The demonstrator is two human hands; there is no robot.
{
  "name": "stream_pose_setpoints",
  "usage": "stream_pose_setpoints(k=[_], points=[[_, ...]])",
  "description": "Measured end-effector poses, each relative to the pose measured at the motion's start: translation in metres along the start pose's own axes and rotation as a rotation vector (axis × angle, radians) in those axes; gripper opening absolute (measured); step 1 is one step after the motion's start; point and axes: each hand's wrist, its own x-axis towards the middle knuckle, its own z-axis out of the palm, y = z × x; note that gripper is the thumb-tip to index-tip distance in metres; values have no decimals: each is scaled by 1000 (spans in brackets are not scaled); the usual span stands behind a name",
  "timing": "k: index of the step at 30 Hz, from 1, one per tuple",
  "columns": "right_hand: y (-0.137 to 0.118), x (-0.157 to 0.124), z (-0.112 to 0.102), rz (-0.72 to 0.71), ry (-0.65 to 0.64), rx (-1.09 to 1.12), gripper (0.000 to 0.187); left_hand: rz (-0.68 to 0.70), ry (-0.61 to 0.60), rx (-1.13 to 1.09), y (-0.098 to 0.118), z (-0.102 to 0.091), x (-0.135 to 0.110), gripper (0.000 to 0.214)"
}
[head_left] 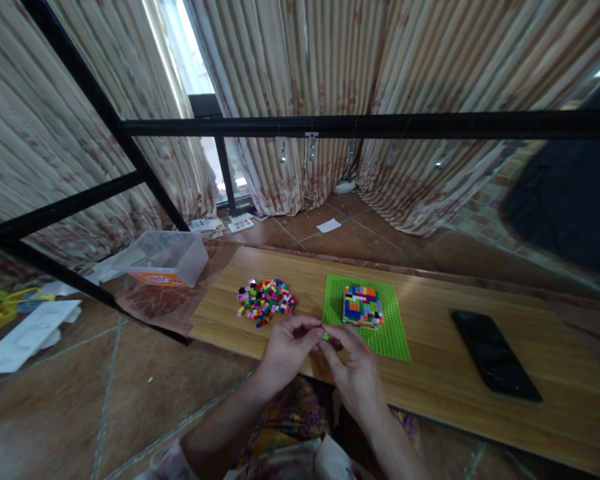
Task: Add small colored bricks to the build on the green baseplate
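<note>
My left hand [291, 347] and my right hand [353, 357] meet over the table's near edge, fingertips pinched together. Between them shows a small lime-green toy brick [325, 336], mostly covered by the fingers. Just beyond my right hand lies a green studded baseplate [393, 320]. On it stands a low square block built from many-coloured bricks [363, 307]. A loose heap of small coloured bricks [266, 300] is spread on the wood beyond my left hand.
The long wooden table [430, 360] carries a black phone-like slab [495, 353] at the right. A clear plastic box [173, 257] with an orange label stands past the left end. A black metal frame [340, 125] crosses before the curtains. A dark shape [570, 193] is at far right.
</note>
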Motion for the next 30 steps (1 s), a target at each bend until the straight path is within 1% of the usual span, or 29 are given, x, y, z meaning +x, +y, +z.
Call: stream_pose_setpoints(k=[5,9,12,15,19,24,27,30], points=[[3,-4,1,7,12,80,24,-21,-26,-17,-3,-2,-1,24],[6,-5,1,54,22,201,22,-27,-60,11,-7,-6,-1,26],[10,-6,0,111,79,256,21,0,-56,17,-8,-7,-1,26],[15,-7,-3,168,164,291,20,12,-20,22,-11,-10,2,25],[29,-3,-20,242,307,343,19,25,46,84,-22,-18,10,19],[60,20,-58,441,507,340,32,146,111,335,-45,-34,20,12],[78,37,-74,504,508,275,36,251,130,503,-57,-41,25,13],[91,54,-80,456,464,180,33,368,92,619,-64,-46,28,13]])
